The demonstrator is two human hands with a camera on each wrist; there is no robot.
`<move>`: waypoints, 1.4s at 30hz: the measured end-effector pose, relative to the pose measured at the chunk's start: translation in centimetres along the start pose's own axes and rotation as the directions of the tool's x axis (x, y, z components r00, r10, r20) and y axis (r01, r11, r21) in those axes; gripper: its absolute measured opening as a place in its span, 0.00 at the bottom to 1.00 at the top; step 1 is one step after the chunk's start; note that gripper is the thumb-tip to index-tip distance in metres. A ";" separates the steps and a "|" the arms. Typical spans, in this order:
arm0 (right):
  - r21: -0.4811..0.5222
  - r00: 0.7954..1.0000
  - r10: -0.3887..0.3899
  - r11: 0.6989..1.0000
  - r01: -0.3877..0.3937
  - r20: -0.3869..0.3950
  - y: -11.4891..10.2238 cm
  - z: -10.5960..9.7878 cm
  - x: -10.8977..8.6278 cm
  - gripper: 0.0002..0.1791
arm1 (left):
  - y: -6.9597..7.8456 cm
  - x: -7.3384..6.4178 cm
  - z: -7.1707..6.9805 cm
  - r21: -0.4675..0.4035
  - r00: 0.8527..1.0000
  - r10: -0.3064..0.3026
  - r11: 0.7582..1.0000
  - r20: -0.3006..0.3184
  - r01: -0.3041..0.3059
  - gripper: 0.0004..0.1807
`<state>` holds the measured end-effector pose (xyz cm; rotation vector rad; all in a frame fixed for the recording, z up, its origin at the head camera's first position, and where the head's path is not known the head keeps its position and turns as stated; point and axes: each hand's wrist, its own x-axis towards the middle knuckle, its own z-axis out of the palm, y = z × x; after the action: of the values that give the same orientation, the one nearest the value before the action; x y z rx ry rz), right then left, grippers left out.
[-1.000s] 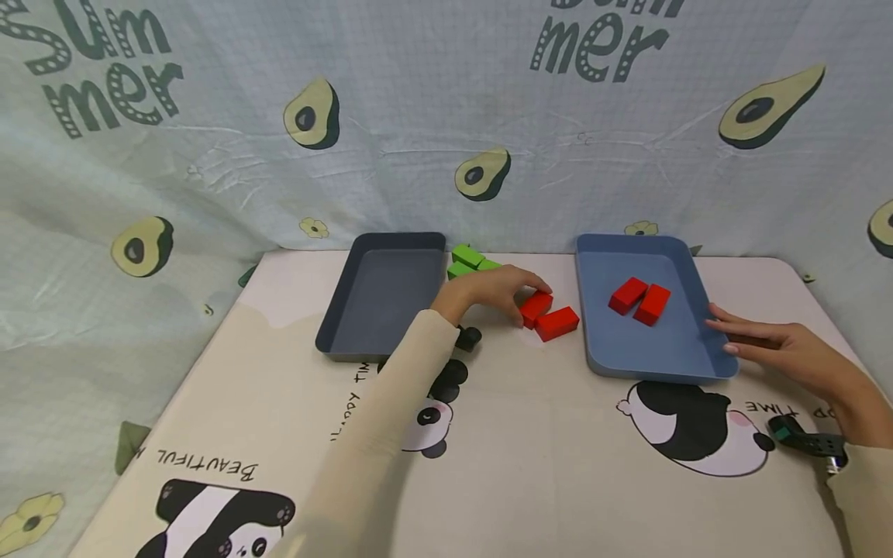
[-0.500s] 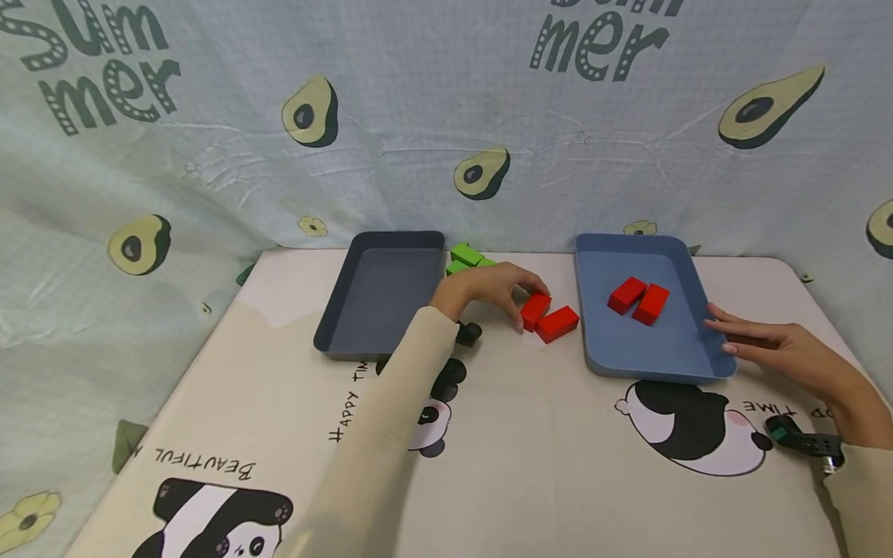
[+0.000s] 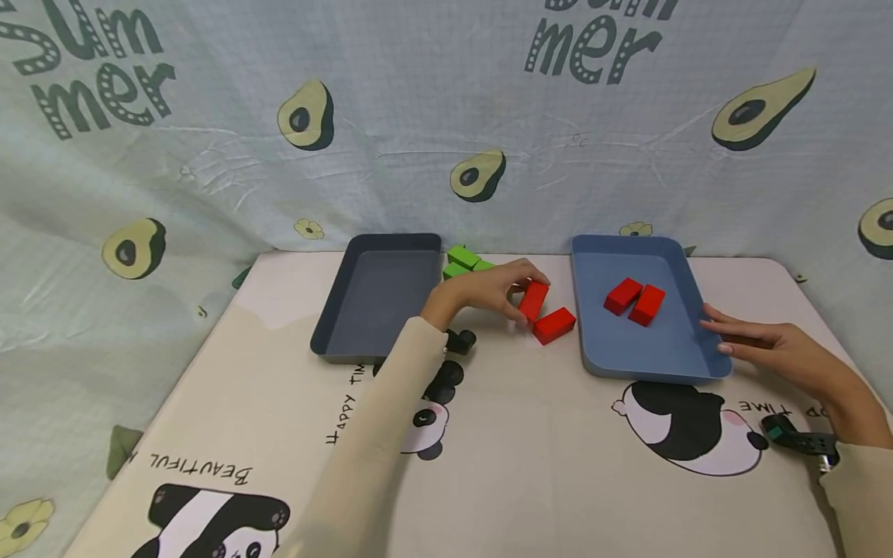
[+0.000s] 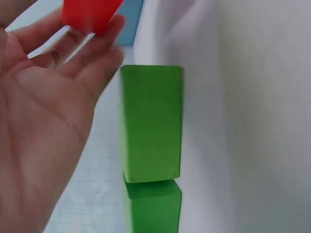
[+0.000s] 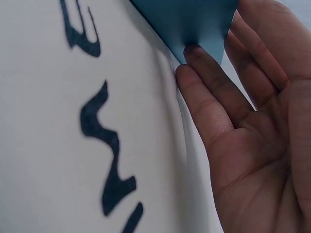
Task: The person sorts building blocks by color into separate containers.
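Between thumb and fingertips, my left hand (image 3: 481, 294) pinches a red block (image 3: 533, 301), tilted upright near the middle of the table. A second red block (image 3: 554, 326) lies just in front of it. In the left wrist view, the held red block (image 4: 90, 13) shows at the fingertips, with green blocks (image 4: 151, 124) beside the hand. My right hand (image 3: 791, 349) rests its extended fingertips against the right wall of a blue tray (image 3: 628, 353). Two red blocks (image 3: 646, 305) lie inside that tray. The right wrist view shows fingers (image 5: 204, 97) touching the tray's side.
A dark grey tray (image 3: 380, 310) stands to the left, partly behind the left forearm. Several green blocks (image 3: 463, 256) sit at the table's back edge, beside that tray. A patterned cloth (image 3: 391, 116) hangs behind the table. A dark device (image 3: 798, 440) is at the right wrist.
My left hand has tipped the red block more upright and raised it slightly. The right hand stays at the tray's wall, and the view has shifted a little.
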<state>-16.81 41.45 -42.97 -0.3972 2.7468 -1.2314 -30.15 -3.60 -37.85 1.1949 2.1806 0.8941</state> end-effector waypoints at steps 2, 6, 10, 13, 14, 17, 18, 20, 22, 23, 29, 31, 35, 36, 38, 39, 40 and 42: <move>-0.003 1.000 -0.001 1.000 0.001 0.000 -0.1 0.0 0.0 0.24 | 0.3 -0.2 0.0 -0.090 1.000 0.014 0.996 -0.026 -0.016 0.34; -0.004 1.000 -0.003 1.000 0.003 -0.003 -0.3 -0.1 0.0 0.24 | 1.0 -0.4 0.0 -0.190 0.995 0.070 0.978 -0.070 -0.083 0.34; -0.009 1.000 0.003 1.000 -0.003 0.002 -0.2 -0.1 -0.1 0.25 | 1.4 -0.5 0.2 -0.189 0.988 0.116 0.973 -0.098 -0.133 0.35; -0.012 1.000 0.006 1.000 -0.006 0.003 -0.1 0.0 -0.1 0.25 | 1.6 -0.6 0.5 -0.172 0.984 0.136 0.973 -0.118 -0.155 0.35; -0.012 1.000 0.006 1.000 -0.005 0.005 -0.1 0.0 -0.1 0.25 | 1.6 -0.6 0.7 -0.165 0.982 0.139 0.973 -0.127 -0.159 0.36; -0.013 1.000 -0.002 1.000 0.003 0.007 0.0 0.0 -0.1 0.25 | 1.7 -0.8 1.0 -0.139 0.978 0.139 0.977 -0.157 -0.161 0.37; -0.017 1.000 -0.007 1.000 0.007 0.009 0.1 0.0 -0.1 0.25 | 1.7 -0.9 1.2 -0.128 0.976 0.138 0.979 -0.167 -0.160 0.37; -0.022 1.000 -0.004 1.000 0.004 0.007 0.2 0.1 -0.1 0.25 | 1.8 -1.0 1.4 -0.104 0.974 0.132 0.983 -0.186 -0.153 0.37; -0.024 1.000 0.000 1.000 0.000 0.002 0.2 0.1 -0.2 0.25 | 1.9 -1.0 1.5 -0.088 0.972 0.123 0.986 -0.202 -0.143 0.38; -0.029 1.000 0.001 1.000 -0.001 0.000 0.2 0.1 -0.2 0.26 | 2.0 -1.0 1.6 -0.082 0.971 0.117 0.987 -0.209 -0.137 0.38; -0.077 1.000 -0.009 0.997 0.008 -0.014 0.0 0.0 -0.2 0.28 | 2.6 -1.2 1.9 -0.086 0.971 0.093 0.990 -0.221 -0.115 0.38; -0.098 1.000 0.005 0.995 -0.006 -0.015 -0.2 0.0 0.0 0.31 | 2.8 -1.3 2.1 -0.088 0.971 0.096 0.989 -0.218 -0.118 0.38; -0.084 0.999 0.051 0.995 -0.052 -0.014 -0.3 0.2 0.1 0.33 | 2.9 -1.4 2.4 -0.079 0.969 0.117 0.987 -0.216 -0.137 0.37; -0.076 0.999 0.045 0.996 -0.046 -0.012 -0.3 0.3 0.1 0.33 | 2.9 -1.3 2.4 -0.078 0.968 0.124 0.986 -0.217 -0.144 0.36; -0.063 0.999 0.032 0.997 -0.033 -0.016 -0.3 0.4 0.1 0.30 | 2.9 -1.3 2.6 -0.078 0.966 0.133 0.985 -0.222 -0.153 0.35; -0.064 1.000 0.019 0.998 -0.020 -0.021 -0.3 0.5 0.0 0.28 | 3.0 -1.2 2.7 -0.079 0.965 0.135 0.985 -0.223 -0.156 0.35; -0.066 1.000 0.008 0.998 -0.009 -0.023 -0.4 0.5 0.0 0.27 | 3.0 -1.2 2.8 -0.084 0.965 0.139 0.983 -0.223 -0.161 0.35; -0.067 1.000 -0.013 0.998 0.011 -0.021 -0.4 0.5 0.0 0.25 | 3.2 -1.2 2.9 -0.088 0.965 0.146 0.982 -0.219 -0.169 0.35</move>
<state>-16.69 40.85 -43.01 -0.4098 2.8144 -1.1552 -25.82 -2.43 -37.27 1.2861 2.1914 1.2402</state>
